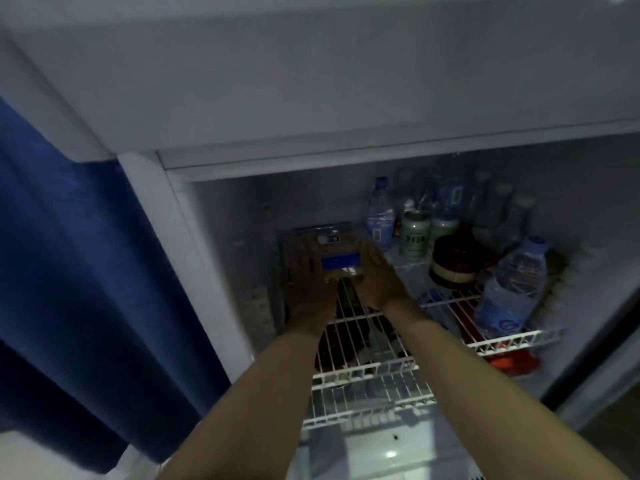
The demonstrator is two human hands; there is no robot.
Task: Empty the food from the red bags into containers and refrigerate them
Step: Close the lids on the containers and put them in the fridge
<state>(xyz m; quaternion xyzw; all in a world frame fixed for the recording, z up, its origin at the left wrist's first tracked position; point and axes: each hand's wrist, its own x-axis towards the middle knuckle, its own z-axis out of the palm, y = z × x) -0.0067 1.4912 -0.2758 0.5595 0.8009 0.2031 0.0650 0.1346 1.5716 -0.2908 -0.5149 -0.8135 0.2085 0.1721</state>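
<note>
Hands bracket the clear plastic food container with the blue label [332, 252] on the white wire fridge shelf [367, 370]. Left hand [310, 292] and right hand [375, 275] press its 2 sides with nearly straight fingers, the container dead ahead, equally near both.

The wire shelf [381, 317] is bare at its front middle. Bottles [381, 216], cans [414, 235] and a dark jar [453, 261] crowd the back right; a lying bottle [509, 289] blocks the right edge.

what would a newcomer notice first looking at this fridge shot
Two bare arms reach into the open fridge, left hand and right hand on either side of a clear container with a blue label on the wire shelf. To its right stand water bottles and a green can.
</note>
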